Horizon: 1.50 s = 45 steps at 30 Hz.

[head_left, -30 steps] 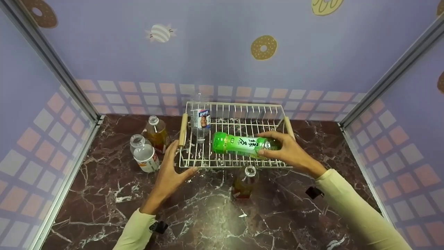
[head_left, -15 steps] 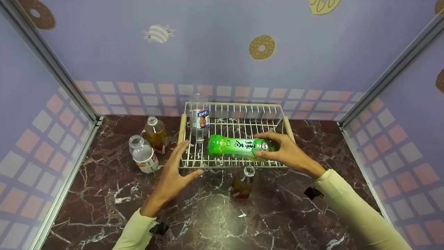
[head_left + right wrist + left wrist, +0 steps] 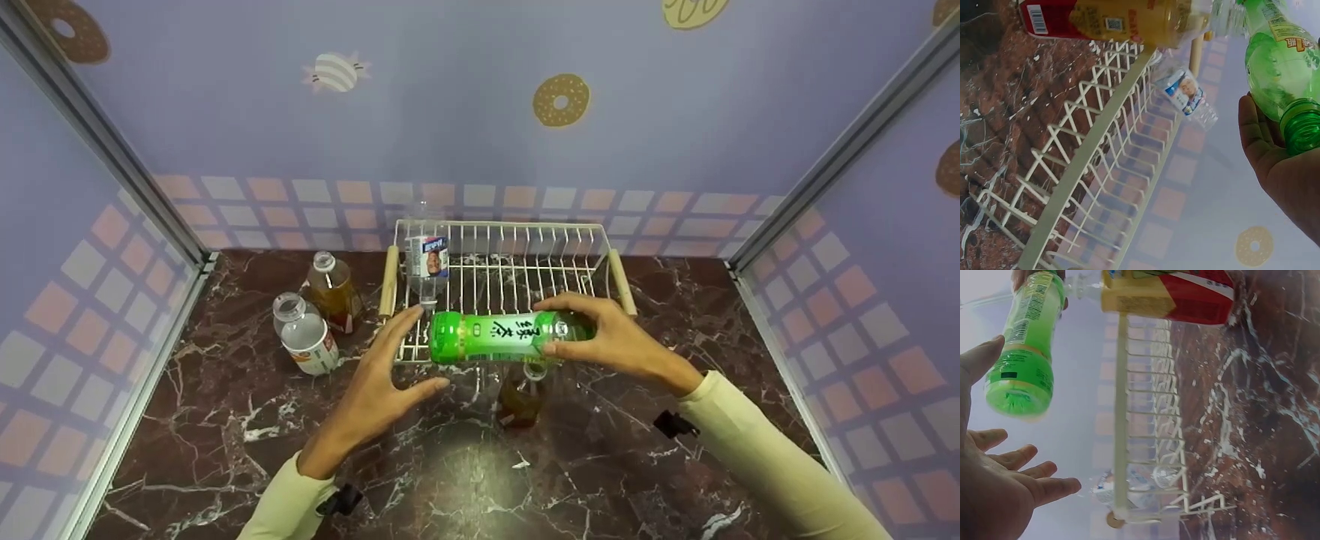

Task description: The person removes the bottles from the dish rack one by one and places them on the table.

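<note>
My right hand (image 3: pixel 619 341) grips a green tea bottle (image 3: pixel 487 337) near its neck. The bottle lies level above the front edge of a white wire dish rack (image 3: pixel 501 223), its base pointing left. In the right wrist view its open green neck (image 3: pixel 1302 125) shows by the palm. My left hand (image 3: pixel 371 390) is held apart from the bottle's base, thumb and fingers spread, holding nothing; the left wrist view shows the gap between the fingers and the green base (image 3: pixel 1019 396). A clear bottle with a blue label (image 3: pixel 429 259) leans neck-down in the rack's left end.
A bottle of amber drink (image 3: pixel 520 401) stands in front of the rack, partly under the green one. Left of the rack stand another amber bottle (image 3: pixel 334 296) and a clear wide-necked bottle (image 3: pixel 307 341). The rack has wooden handles (image 3: pixel 621 281). Patterned walls enclose the marble-look counter (image 3: pixel 420 480).
The green bottle has moved left and toward me in my right hand, from over the rack to its front edge. My left hand has left the rack's left handle and shifted slightly right.
</note>
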Tool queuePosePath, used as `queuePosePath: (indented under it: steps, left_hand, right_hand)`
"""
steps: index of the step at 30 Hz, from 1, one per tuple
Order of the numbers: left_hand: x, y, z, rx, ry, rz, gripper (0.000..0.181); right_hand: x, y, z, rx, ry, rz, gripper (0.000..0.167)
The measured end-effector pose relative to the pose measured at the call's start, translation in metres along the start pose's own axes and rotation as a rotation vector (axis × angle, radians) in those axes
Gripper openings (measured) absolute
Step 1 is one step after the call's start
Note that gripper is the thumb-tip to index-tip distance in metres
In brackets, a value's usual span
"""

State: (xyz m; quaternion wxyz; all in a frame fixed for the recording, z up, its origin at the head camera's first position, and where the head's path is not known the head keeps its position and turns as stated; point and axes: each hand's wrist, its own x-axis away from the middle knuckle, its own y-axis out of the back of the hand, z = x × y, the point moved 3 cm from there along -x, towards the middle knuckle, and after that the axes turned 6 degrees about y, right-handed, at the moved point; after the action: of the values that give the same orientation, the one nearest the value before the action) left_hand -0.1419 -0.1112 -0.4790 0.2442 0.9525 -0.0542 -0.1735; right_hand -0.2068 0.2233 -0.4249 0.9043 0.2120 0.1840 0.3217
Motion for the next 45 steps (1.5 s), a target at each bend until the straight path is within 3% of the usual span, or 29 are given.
queuePosePath:
  steps: [8,22,29,35,45]
  left_hand:
    - [0.003,0.002,-0.021,-0.005,-0.063,0.031,0.096]
    - [0.002,-0.001,-0.043,-0.072,-0.083,0.198,0.084]
    - [0.004,-0.007,-0.045,-0.129,-0.075,0.27,0.085]
    - [0.006,-0.016,-0.041,-0.126,-0.076,0.315,0.081]
    - [0.008,-0.024,-0.037,-0.181,-0.008,0.389,0.074]
  right_hand:
    - [0.0,-0.01,0.014,0.087,0.11,0.038,0.055]
    - [0.006,-0.03,0.024,0.162,0.123,0.095,0.057]
    - [0.008,-0.039,0.029,0.194,0.178,0.123,0.057]
    - [0.007,-0.048,0.031,0.213,0.206,0.145,0.056]
    - [0.005,-0.056,0.033,0.237,0.222,0.171,0.057]
